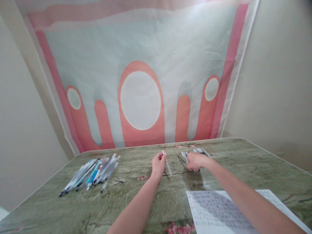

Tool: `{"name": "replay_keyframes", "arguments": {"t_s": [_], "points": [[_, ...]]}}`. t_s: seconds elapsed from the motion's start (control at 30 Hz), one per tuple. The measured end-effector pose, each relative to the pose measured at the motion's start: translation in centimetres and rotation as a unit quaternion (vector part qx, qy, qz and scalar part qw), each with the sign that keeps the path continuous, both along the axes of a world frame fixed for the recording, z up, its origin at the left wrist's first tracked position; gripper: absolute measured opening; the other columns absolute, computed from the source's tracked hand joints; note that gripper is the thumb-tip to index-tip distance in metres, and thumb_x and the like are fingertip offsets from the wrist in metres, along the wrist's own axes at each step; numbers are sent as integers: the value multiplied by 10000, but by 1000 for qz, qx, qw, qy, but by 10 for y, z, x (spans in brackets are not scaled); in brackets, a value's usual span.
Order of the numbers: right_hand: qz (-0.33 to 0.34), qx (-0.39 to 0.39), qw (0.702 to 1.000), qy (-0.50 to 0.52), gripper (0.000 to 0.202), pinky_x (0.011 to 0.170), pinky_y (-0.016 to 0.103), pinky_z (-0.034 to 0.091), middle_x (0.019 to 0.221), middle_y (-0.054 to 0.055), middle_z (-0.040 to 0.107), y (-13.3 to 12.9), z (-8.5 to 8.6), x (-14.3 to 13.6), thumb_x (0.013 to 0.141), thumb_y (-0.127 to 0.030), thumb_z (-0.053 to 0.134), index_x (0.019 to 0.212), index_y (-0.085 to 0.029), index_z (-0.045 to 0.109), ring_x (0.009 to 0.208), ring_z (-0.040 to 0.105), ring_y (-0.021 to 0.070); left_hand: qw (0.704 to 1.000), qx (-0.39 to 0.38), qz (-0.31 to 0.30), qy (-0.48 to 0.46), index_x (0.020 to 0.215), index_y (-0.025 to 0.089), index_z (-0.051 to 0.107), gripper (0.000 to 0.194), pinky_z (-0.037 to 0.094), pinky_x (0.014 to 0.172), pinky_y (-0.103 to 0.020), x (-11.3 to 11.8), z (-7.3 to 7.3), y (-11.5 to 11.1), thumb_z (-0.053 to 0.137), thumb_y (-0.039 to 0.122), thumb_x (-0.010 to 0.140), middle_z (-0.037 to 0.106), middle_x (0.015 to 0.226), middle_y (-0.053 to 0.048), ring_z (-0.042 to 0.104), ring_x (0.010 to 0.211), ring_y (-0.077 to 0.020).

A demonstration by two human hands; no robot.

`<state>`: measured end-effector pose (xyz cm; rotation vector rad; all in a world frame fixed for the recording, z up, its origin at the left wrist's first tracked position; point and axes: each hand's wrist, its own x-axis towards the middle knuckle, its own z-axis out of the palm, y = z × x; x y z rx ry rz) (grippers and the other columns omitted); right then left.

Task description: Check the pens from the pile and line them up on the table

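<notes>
My left hand [159,162] pinches a clear, slim pen barrel [168,167] near its upper end, and the barrel slants down toward the table. To the right, my right hand [196,161] reaches down with curled fingers at a small pile of pen parts [200,150]. The fingertips are hidden, so what they grip cannot be made out. Thin dark sticks, perhaps refills [181,160], lie just left of that hand. A larger heap of pens [94,172], mostly clear or white with some blue and pink ones, lies at the left of the table.
The table [136,201] has a wood-grain cover with printed pink blossoms. A sheet of paper with writing [209,208] lies at the front right, under my right forearm. Behind the table hangs a large pink and grey patterned cloth [143,39] against the wall.
</notes>
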<state>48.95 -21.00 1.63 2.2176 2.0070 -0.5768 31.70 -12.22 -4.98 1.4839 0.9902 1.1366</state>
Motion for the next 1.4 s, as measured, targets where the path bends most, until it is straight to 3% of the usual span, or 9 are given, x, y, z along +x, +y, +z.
{"name": "replay_keyframes", "arguments": {"t_s": [0.23, 0.37, 0.47, 0.6, 0.83, 1.23, 1.4], "points": [[-18, 17, 999, 30, 264, 451, 186, 355, 536, 55, 638, 4, -8, -1, 660, -317, 513, 512, -130, 627, 444, 544, 109, 998, 37, -37, 34, 835, 126, 618, 375, 368, 495, -196, 1, -8, 2, 517, 453, 681, 575, 605, -10, 493, 520, -96], [-33, 110, 993, 22, 287, 467, 191, 327, 542, 34, 628, 11, -9, 9, 674, -398, 534, 549, -155, 621, 480, 537, 109, 998, 36, -39, 42, 879, 129, 591, 374, 376, 500, -201, 2, -12, 4, 523, 442, 685, 576, 606, -10, 503, 521, -100], [-34, 193, 980, 35, 175, 505, 181, 323, 635, 8, 644, 19, -15, 16, 660, -345, 569, 667, -183, 634, 581, 554, 110, 998, 30, -27, 48, 930, 142, 544, 381, 374, 503, -199, 3, -15, 4, 549, 426, 676, 572, 586, 0, 513, 517, -102], [-39, 242, 968, 55, 145, 582, 185, 350, 720, 4, 651, 26, -25, 19, 686, -236, 544, 791, -199, 637, 678, 568, 123, 998, 40, -32, 38, 931, 161, 504, 363, 365, 508, -196, 3, -17, 2, 568, 408, 672, 566, 580, 11, 513, 513, -98], [-46, 236, 971, 13, 221, 745, 208, 354, 892, 45, 662, 23, -24, 14, 758, -199, 465, 857, -216, 662, 887, 561, 163, 997, 42, -30, 50, 916, 169, 489, 333, 348, 508, -196, 4, -15, -1, 586, 365, 664, 559, 566, 25, 498, 490, -92], [-28, 239, 970, -38, 190, 772, 229, 345, 926, 42, 641, 26, -37, 15, 737, -202, 511, 867, -215, 650, 931, 542, 174, 996, 52, -29, 71, 927, 165, 486, 325, 350, 523, -200, 3, -14, -3, 572, 353, 676, 573, 595, 12, 505, 510, -96], [-40, 241, 969, -14, 200, 747, 224, 352, 894, 35, 652, 24, -28, 16, 733, -253, 525, 888, -227, 648, 897, 556, 170, 994, 60, -31, 81, 924, 168, 498, 318, 351, 531, -203, 3, -13, -4, 564, 360, 679, 580, 603, 5, 520, 532, -106]]}}
